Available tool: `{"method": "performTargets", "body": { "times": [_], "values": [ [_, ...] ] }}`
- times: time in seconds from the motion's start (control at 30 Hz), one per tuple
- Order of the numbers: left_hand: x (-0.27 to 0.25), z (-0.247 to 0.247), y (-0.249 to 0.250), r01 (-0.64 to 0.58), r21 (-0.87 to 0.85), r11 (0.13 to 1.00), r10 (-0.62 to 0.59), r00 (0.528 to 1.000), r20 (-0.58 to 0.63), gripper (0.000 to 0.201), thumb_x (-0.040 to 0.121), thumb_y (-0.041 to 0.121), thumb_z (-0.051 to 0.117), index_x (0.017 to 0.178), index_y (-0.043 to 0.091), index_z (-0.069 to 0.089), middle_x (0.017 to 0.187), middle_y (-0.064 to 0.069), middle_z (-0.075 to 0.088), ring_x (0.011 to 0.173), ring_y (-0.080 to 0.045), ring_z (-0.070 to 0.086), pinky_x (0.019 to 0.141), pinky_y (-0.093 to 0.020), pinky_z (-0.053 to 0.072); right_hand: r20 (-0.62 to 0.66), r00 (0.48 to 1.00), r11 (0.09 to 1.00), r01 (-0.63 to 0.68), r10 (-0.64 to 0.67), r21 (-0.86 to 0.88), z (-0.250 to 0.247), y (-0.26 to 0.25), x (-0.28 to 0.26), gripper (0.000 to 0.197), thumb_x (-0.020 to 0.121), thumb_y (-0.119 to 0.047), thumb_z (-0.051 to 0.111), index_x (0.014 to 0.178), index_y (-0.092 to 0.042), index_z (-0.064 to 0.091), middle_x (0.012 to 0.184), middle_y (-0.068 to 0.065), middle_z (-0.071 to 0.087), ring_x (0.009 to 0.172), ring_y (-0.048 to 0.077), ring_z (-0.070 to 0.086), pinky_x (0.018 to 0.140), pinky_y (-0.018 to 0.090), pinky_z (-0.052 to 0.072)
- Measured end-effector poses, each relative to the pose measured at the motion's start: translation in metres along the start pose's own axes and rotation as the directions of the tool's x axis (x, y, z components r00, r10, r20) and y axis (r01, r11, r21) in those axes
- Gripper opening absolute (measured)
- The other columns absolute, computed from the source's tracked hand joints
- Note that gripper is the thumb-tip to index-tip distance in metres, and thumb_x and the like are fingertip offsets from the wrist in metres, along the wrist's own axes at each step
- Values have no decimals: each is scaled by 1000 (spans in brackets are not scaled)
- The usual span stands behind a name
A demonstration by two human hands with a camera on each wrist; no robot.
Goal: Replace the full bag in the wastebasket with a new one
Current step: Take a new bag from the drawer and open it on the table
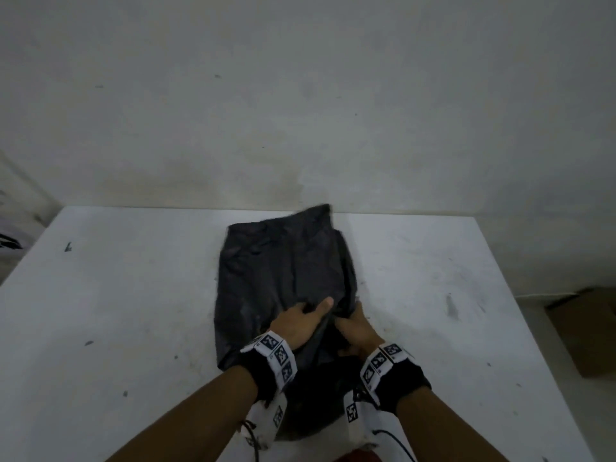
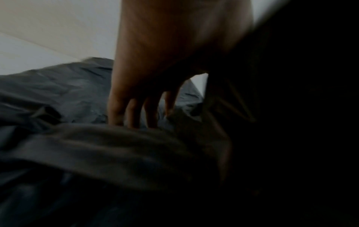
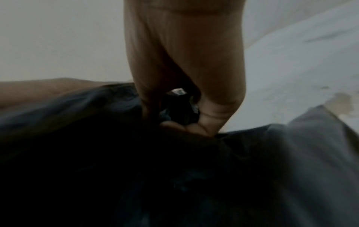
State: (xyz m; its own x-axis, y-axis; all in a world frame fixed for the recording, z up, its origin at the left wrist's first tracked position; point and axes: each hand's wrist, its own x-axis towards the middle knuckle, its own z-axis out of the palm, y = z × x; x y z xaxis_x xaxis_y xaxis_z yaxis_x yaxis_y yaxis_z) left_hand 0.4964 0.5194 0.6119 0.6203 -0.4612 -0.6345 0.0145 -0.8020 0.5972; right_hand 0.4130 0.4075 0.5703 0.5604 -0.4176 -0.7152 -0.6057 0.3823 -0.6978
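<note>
A black trash bag (image 1: 286,271) lies flat and creased on the white table (image 1: 116,311), stretching from the far edge toward me. My left hand (image 1: 301,320) rests on its near part, thumb stretched out to the right. In the left wrist view its straight fingers (image 2: 132,110) press down behind a raised fold of the bag (image 2: 64,92). My right hand (image 1: 355,328) is just beside it, touching it. In the right wrist view the right hand (image 3: 180,119) pinches a bunch of the bag (image 3: 301,153) between thumb and curled fingers. No wastebasket is clearly in view.
A stained white wall rises right behind the table's far edge. A brown cardboard box (image 1: 586,331) sits on the floor past the table's right edge. Bare tabletop lies on both sides of the bag. Something red (image 1: 360,456) shows at the bottom edge.
</note>
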Motion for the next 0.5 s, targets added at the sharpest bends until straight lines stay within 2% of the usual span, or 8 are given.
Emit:
{"method": "performTargets", "body": {
  "times": [0.07,0.13,0.2,0.27,0.3,0.33,0.4,0.5],
  "values": [
    [2,2,0,-19,-88,996,26,997,76,78,79,72,53,133,17,56,138,-7,55,123,-26,52,107,-33,38,120,993,1000,-1,2,-3,9,-1,-5,45,95,-21,55,137,-12,43,118,8,61,97,26,63,67,32,58],
    [7,3,-2,-61,-154,986,72,995,70,56,85,57,59,120,14,67,126,-8,63,112,-25,59,98,-29,44,147,985,996,88,-88,6,12,-5,-10,32,98,-9,50,129,-1,54,108,11,64,87,21,64,61,22,56],
    [13,-3,-4,-102,-160,982,97,995,-38,44,92,43,56,114,7,67,121,-13,65,108,-27,59,90,-27,44,128,978,986,159,-165,57,10,-10,-12,34,93,-14,62,124,-3,60,115,14,67,94,22,67,75,27,58],
    [19,-17,-3,-100,-182,978,71,985,-159,45,97,37,49,117,-1,63,124,-20,61,112,-33,57,94,-32,44,15,978,973,204,-206,111,0,-17,-10,40,85,-22,72,120,-4,64,119,13,67,104,26,66,94,40,54],
    [22,-26,-3,-99,-203,974,55,976,-212,47,99,35,45,121,-5,59,128,-24,58,116,-36,55,97,-36,43,-95,975,971,213,-203,112,-7,-22,-10,41,84,-24,74,118,-2,65,118,12,67,105,28,66,97,42,52],
    [24,-37,-3,-91,-222,971,29,962,-270,49,101,32,41,125,-8,54,131,-27,54,118,-38,53,99,-38,41,-219,957,972,216,-191,95,-17,-26,-8,43,83,-26,75,116,-1,65,116,13,67,105,29,65,98,43,51],
    [27,-59,-12,-73,-257,964,-45,905,-424,46,103,25,39,130,-10,49,135,-30,50,122,-41,50,99,-38,38,-389,909,978,195,-149,79,-41,-31,-5,49,83,-29,74,118,4,63,116,18,66,106,33,63,97,43,51],
    [28,-88,-44,-30,-304,952,-166,784,-599,34,100,15,41,118,-10,56,124,-31,57,111,-44,55,93,-41,42,-447,889,993,63,-100,-96,-70,-28,-9,49,87,-32,69,116,7,61,118,23,63,105,37,61,90,37,49]
  ]
}}
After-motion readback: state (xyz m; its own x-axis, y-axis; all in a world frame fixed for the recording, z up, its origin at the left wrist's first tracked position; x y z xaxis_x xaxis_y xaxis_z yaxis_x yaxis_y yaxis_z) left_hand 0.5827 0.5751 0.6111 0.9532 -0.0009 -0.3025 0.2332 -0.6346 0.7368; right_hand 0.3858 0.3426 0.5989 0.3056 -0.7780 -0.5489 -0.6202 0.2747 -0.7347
